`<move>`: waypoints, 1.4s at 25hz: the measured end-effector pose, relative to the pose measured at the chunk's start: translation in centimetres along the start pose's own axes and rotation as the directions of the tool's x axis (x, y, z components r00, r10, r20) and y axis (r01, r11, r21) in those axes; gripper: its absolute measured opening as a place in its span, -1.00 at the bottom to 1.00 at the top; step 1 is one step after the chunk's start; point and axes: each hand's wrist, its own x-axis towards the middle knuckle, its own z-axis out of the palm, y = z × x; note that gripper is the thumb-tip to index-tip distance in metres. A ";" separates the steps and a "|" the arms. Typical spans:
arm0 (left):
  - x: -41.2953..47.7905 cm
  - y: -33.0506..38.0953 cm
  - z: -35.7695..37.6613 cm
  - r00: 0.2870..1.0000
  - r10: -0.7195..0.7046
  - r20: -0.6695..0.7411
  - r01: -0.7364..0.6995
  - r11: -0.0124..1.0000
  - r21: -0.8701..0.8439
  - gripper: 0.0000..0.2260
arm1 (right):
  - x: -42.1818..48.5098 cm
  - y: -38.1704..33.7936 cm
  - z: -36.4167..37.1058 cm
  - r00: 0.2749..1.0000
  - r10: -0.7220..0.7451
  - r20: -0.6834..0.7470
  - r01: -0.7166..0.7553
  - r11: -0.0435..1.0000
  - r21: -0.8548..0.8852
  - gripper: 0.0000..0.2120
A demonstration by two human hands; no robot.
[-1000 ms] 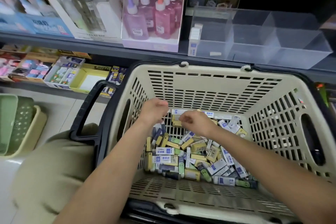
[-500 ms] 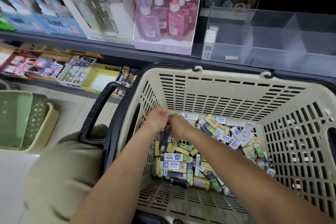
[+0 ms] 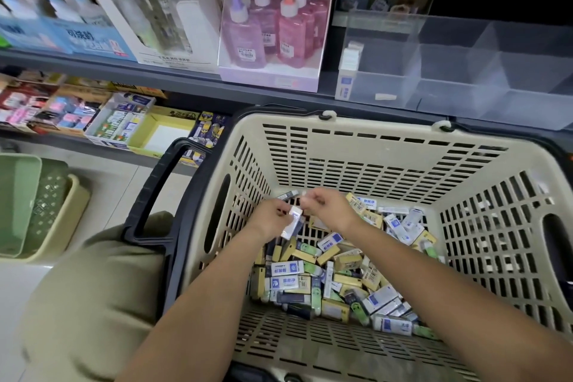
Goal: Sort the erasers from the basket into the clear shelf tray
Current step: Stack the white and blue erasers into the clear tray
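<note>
Basket (image 3: pixel 387 133), one: beige, slotted walls, black handle (image 3: pixel 155 189) folded down on its left side.

Loose erasers (image 3: pixel 335 276), too many to count: several dozen in white-blue, yellow and green sleeves, heaped on the basket floor towards the right and near side.

Left hand (image 3: pixel 269 220), one: inside the basket near the far-left corner, thumb and fingers pinching one white eraser (image 3: pixel 293 222), raised above the heap and tilted.

Right hand (image 3: pixel 331 208), one: just beside the left, fingers curled, tips at the held eraser's upper end. Whether it grips anything cannot be told.

Clear shelf tray (image 3: pixel 465 84), one: on the shelf beyond the basket, three compartments visible. The leftmost holds one upright eraser stack (image 3: pixel 348 71) against its left wall and one flat white piece (image 3: pixel 386 97).

Glue-bottle display box (image 3: pixel 273 28), one: left of the tray.
</note>
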 end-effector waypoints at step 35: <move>-0.2 0.0 -0.7 0.971 -0.157 0.178 0.237 0.699 -0.675 -0.91 | -5.2 0.3 1.9 0.937 -0.088 0.337 0.206 0.920 -0.333 -0.85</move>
